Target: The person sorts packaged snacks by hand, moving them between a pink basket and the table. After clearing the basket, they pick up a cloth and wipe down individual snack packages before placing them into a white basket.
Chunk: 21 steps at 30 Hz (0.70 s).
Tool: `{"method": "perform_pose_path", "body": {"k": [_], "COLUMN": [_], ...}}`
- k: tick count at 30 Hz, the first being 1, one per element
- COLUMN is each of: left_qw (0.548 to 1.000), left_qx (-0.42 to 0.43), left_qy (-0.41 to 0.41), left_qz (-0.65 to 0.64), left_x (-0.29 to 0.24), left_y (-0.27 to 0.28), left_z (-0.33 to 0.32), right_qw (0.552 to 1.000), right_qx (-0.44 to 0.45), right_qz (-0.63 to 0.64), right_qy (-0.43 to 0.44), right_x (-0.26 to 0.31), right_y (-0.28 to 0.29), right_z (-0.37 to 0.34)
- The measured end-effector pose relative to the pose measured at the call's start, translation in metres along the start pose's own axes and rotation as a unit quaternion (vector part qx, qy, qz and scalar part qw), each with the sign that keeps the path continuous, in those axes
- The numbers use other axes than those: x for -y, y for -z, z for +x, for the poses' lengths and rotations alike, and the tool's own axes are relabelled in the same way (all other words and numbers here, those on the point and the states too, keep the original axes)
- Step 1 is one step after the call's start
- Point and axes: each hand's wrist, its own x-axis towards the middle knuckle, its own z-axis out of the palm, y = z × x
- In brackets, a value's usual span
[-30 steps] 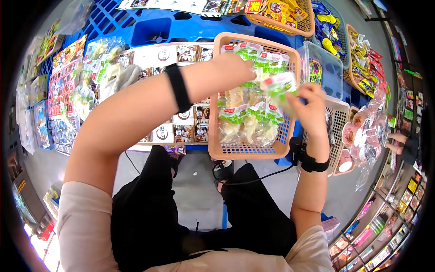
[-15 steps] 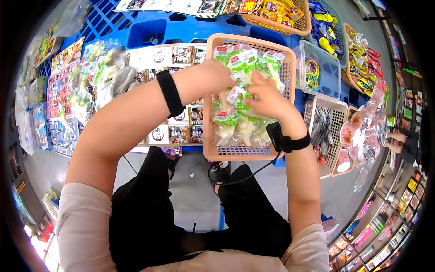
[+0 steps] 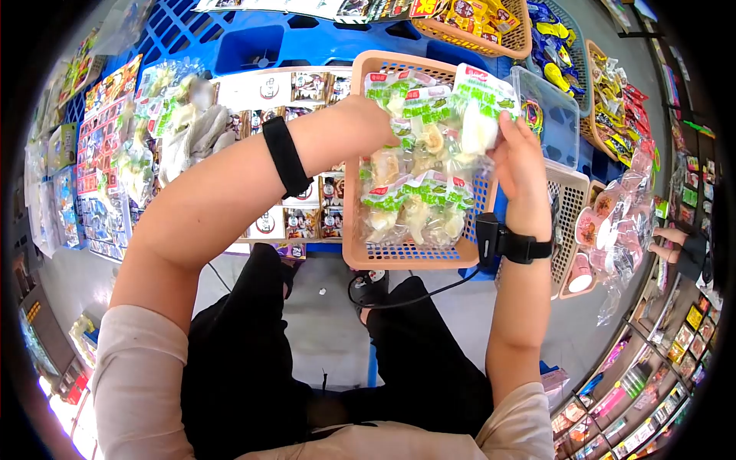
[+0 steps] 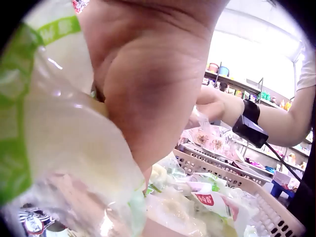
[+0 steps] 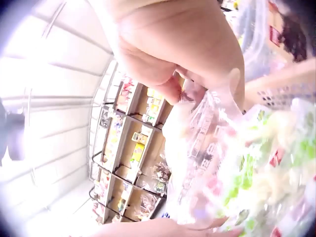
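My right hand (image 3: pixel 521 157) pinches the edge of a clear food packet (image 3: pixel 477 107) with a green and white label and whitish contents. It holds the packet raised at the right side of a peach plastic basket (image 3: pixel 420 261). My left hand (image 3: pixel 368 123) is over the basket's left side, fingers mostly hidden in the head view. The left wrist view shows a similar clear packet (image 4: pixel 59 108) tucked against this hand, with finger-coloured skin behind the plastic. Several more such packets (image 3: pixel 418 207) lie overlapping in the basket.
Boxed snack packs (image 3: pixel 310 222) lie left of the basket, with grey gloves (image 3: pixel 203 134) beyond. A clear tub (image 3: pixel 563 134) and a pale basket (image 3: pixel 566 199) stand at the right. Behind is a basket of yellow packets (image 3: pixel 479 23). A black cable (image 3: pixel 414 307) hangs from my right wrist.
My right hand moved left over the basket with a packet, then back right, and now holds a packet up at the right side. My left hand stayed almost in place.
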Motion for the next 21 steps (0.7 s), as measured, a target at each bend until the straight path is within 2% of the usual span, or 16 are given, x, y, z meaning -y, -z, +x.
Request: {"method": "perform_pose_path", "body": {"k": [1, 2, 4, 5, 6, 8, 10, 11, 12, 13, 14, 16, 17, 19, 20, 21], "left_qw": [0.999, 0.999, 1.000, 1.000, 1.000, 1.000, 0.999, 0.999, 0.999, 0.999, 0.999, 0.999, 1.000, 0.996, 0.996, 0.984], "left_qx": [0.038, 0.038, 0.003, 0.004, 0.005, 0.008, 0.041, 0.040, 0.034, 0.027, 0.027, 0.010, 0.010, -0.031, -0.032, -0.061], "left_qy": [0.014, 0.015, 0.004, 0.003, 0.011, 0.016, 0.030, 0.030, 0.021, 0.012, 0.011, 0.022, 0.021, 0.005, 0.003, 0.022], "left_qz": [-0.016, -0.016, 0.003, 0.004, -0.002, -0.010, -0.009, -0.009, -0.011, -0.013, -0.013, -0.021, -0.021, -0.085, -0.084, -0.167], "left_x": [-0.002, -0.002, 0.000, 0.000, -0.001, -0.004, -0.006, -0.005, -0.003, -0.002, -0.002, -0.003, -0.003, 0.002, 0.004, 0.006], "left_y": [0.004, 0.002, -0.004, -0.003, -0.001, 0.003, 0.010, 0.009, 0.007, 0.007, 0.007, 0.006, 0.007, 0.012, 0.016, 0.022], "left_z": [0.000, -0.001, -0.001, -0.002, -0.003, -0.006, -0.006, -0.005, -0.005, -0.006, -0.007, -0.008, -0.011, -0.020, -0.024, -0.028], "right_qw": [0.995, 0.995, 0.999, 0.978, 0.979, 0.901, 0.888, 0.800, 0.684, 0.709, 0.709, 0.713, 0.713, 0.723, 0.723, 0.739], "right_qx": [-0.026, -0.026, 0.025, 0.050, 0.049, 0.078, 0.077, 0.009, -0.059, -0.072, -0.073, -0.009, -0.009, 0.181, 0.179, 0.177], "right_qz": [0.098, 0.097, -0.028, -0.198, -0.196, -0.424, -0.449, -0.582, -0.693, -0.677, -0.677, -0.644, -0.645, -0.602, -0.602, -0.589], "right_qy": [-0.017, -0.018, 0.011, 0.034, 0.033, 0.058, 0.067, 0.147, 0.221, 0.186, 0.185, 0.277, 0.276, 0.286, 0.286, 0.274], "right_x": [-0.001, -0.013, -0.054, -0.061, -0.061, -0.060, -0.060, -0.060, -0.051, -0.040, -0.035, -0.030, -0.038, -0.059, -0.061, -0.063], "right_y": [-0.007, -0.007, 0.003, 0.008, 0.009, 0.009, 0.005, 0.003, -0.007, -0.016, -0.017, -0.014, -0.011, -0.006, -0.006, -0.009], "right_z": [-0.001, 0.005, 0.023, 0.026, 0.026, 0.025, 0.023, 0.015, 0.005, -0.003, -0.008, -0.017, -0.017, -0.017, -0.017, -0.016]}}
